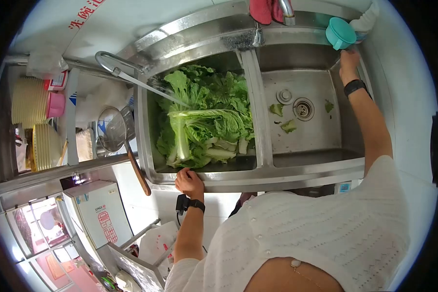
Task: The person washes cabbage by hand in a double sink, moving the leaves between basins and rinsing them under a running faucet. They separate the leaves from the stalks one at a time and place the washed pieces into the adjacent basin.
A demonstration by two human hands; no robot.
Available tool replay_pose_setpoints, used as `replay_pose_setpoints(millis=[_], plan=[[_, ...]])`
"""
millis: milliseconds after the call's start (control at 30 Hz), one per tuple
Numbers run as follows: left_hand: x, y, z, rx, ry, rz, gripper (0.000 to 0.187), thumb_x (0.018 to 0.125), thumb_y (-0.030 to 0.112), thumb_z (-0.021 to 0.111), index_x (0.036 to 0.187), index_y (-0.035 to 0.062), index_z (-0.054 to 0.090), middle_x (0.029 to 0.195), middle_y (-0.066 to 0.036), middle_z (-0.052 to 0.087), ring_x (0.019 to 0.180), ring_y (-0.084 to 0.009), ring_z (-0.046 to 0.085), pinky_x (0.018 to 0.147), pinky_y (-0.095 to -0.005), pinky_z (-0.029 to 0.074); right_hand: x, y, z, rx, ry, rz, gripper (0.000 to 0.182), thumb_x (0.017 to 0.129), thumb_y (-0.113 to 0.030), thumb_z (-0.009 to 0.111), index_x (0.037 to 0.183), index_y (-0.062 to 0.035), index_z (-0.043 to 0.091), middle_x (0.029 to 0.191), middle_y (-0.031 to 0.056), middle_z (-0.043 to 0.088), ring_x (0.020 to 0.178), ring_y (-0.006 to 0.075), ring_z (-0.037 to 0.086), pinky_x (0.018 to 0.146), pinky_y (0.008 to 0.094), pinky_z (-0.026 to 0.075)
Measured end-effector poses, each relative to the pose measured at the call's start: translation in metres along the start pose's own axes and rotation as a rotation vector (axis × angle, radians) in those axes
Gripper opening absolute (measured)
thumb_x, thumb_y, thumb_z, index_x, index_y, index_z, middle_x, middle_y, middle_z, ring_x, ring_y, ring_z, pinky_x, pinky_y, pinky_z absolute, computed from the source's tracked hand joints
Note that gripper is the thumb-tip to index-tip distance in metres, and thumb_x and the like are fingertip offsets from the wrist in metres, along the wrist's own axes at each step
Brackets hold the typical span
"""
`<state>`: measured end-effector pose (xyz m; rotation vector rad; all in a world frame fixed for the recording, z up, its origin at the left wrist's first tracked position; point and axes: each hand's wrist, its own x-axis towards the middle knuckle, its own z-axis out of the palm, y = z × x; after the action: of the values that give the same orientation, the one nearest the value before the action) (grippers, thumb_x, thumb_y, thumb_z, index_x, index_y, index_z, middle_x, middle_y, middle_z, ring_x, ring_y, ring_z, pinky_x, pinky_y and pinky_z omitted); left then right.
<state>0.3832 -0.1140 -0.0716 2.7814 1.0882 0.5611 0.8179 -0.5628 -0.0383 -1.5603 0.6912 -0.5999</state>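
Observation:
My right hand (349,65) is closed at the far right corner of the sink, on the handle of a turquoise plastic cup (341,33). With fingers curled over it, my left hand (190,183) rests on the front edge of the steel sink (219,178). Beyond that hand, the left basin is heaped with green leafy cabbage (204,117). Water from a curved tap (113,65) streams onto the leaves. Several torn leaf scraps (288,126) lie near the drain (303,109) in the right basin.
A second tap (288,17) with a red cloth (261,10) stands at the back. A white bottle (366,22) is behind the cup. Left of the sink, a wooden-handled strainer (137,168) juts out near shelves of stacked bowls (46,148). A white fridge (102,211) stands lower left.

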Motion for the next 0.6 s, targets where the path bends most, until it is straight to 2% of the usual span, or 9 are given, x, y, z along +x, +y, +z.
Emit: replay_pose_setpoints(millis=[67, 133, 200, 267, 333, 400, 467, 600], plan=[[-0.001, 0.002, 0.0, 0.055, 0.002, -0.011, 0.011, 0.07, 0.013, 0.048, 0.076, 0.0096, 0.057, 0.083, -0.004, 0.056, 0.077, -0.0258, 0.049, 0.073, -0.0376, 0.035, -0.026, -0.014, -0.001, -0.037, -0.226, -0.16, 0.033, 0.074, -0.012, 0.054, 0.103, 0.0021, 0.045, 0.094, 0.0097, 0.05, 0.088, 0.0177, 0.047, 0.078, 0.0292, 0.037], [-0.001, 0.001, -0.001, 0.036, -0.001, 0.0, 0.011, 0.07, 0.013, 0.048, 0.076, 0.0098, 0.057, 0.083, -0.004, 0.056, 0.077, -0.026, 0.049, 0.074, -0.0376, 0.034, -0.056, -0.027, 0.001, 0.075, -0.434, -0.231, 0.025, 0.078, -0.012, 0.052, 0.1, -0.002, 0.048, 0.088, 0.0037, 0.052, 0.08, 0.0128, 0.048, 0.071, 0.026, 0.039], [-0.002, -0.003, 0.0, 0.031, 0.018, 0.047, 0.011, 0.07, 0.013, 0.049, 0.077, 0.0099, 0.057, 0.083, -0.004, 0.056, 0.077, -0.0264, 0.049, 0.074, -0.0379, 0.034, -0.117, -0.083, -0.007, 0.105, -0.825, -0.244, 0.019, 0.078, -0.011, 0.053, 0.096, -0.0021, 0.05, 0.081, 0.0011, 0.051, 0.072, 0.0077, 0.046, 0.064, 0.0211, 0.038], [0.0, 0.001, 0.0, 0.038, -0.004, 0.023, 0.012, 0.07, 0.014, 0.049, 0.078, 0.0099, 0.057, 0.083, -0.005, 0.056, 0.078, -0.0266, 0.05, 0.074, -0.038, 0.034, -0.149, -0.123, -0.021, 0.174, -1.014, -0.397, 0.016, 0.078, -0.013, 0.054, 0.091, -0.0044, 0.052, 0.077, -0.0013, 0.05, 0.069, 0.005, 0.044, 0.06, 0.018, 0.036], [-0.001, -0.004, 0.001, 0.022, -0.006, 0.012, 0.012, 0.071, 0.014, 0.049, 0.078, 0.0096, 0.058, 0.083, -0.005, 0.056, 0.079, -0.0266, 0.05, 0.075, -0.038, 0.034, -0.189, -0.169, -0.044, 0.263, -1.043, -0.671, 0.015, 0.079, -0.009, 0.052, 0.09, 0.0022, 0.051, 0.076, -0.0005, 0.05, 0.067, 0.0048, 0.043, 0.059, 0.0158, 0.035], [-0.003, -0.003, 0.0, 0.026, -0.003, 0.037, 0.012, 0.071, 0.015, 0.049, 0.078, 0.0108, 0.058, 0.084, -0.005, 0.056, 0.08, -0.0265, 0.05, 0.075, -0.0379, 0.034, -0.205, -0.196, -0.093, 0.237, -1.011, -0.946, 0.026, 0.078, 0.001, 0.048, 0.103, -0.0039, 0.049, 0.089, -0.0009, 0.049, 0.068, 0.0062, 0.043, 0.059, 0.0173, 0.033], [-0.002, -0.003, -0.001, 0.036, -0.035, 0.024, 0.012, 0.071, 0.016, 0.049, 0.078, 0.0122, 0.058, 0.084, -0.004, 0.056, 0.079, -0.0263, 0.05, 0.075, -0.0375, 0.035, -0.227, -0.241, -0.106, 0.556, -1.082, -1.318, 0.033, 0.077, -0.007, 0.053, 0.109, -0.0034, 0.046, 0.09, 0.0006, 0.05, 0.068, 0.008, 0.044, 0.058, 0.0192, 0.034], [-0.002, -0.004, 0.0, 0.019, -0.017, 0.004, 0.012, 0.071, 0.016, 0.049, 0.078, 0.0127, 0.059, 0.082, -0.003, 0.056, 0.078, -0.0264, 0.05, 0.072, -0.0395, 0.035, -0.266, -0.29, -0.139, 0.614, -1.099, -1.533, 0.028, 0.077, -0.007, 0.053, 0.104, -0.0016, 0.047, 0.087, 0.0003, 0.05, 0.067, 0.0075, 0.044, 0.058, 0.0183, 0.034]])
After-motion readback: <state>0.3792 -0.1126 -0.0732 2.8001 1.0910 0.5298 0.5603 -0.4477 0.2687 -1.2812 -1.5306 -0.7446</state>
